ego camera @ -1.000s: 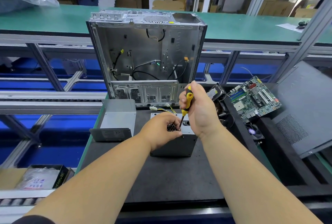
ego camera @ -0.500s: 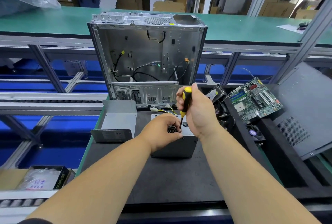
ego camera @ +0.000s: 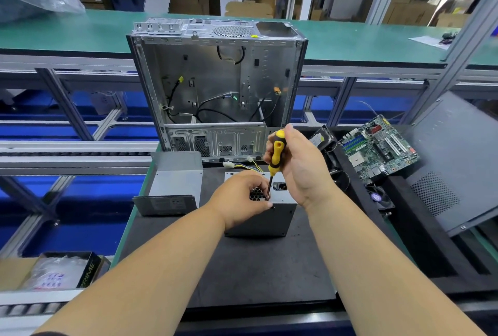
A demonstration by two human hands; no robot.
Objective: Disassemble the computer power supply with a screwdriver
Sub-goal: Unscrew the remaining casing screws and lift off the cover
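The left hand [ego camera: 239, 201] hides the screwdriver [ego camera: 275, 159] tip, fingers pinching its shaft atop the power supply [ego camera: 272, 217] on the black mat [ego camera: 256, 268]. The right hand [ego camera: 299, 165] grips the handle. The open computer case [ego camera: 215, 87] stands just behind.

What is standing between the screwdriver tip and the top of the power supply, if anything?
Nothing visible blocks it. The right hand grips the screwdriver upright, and its shaft reaches down to the power supply top near the front edge. The left hand rests on the supply beside the shaft, fingers next to the tip, not under it.
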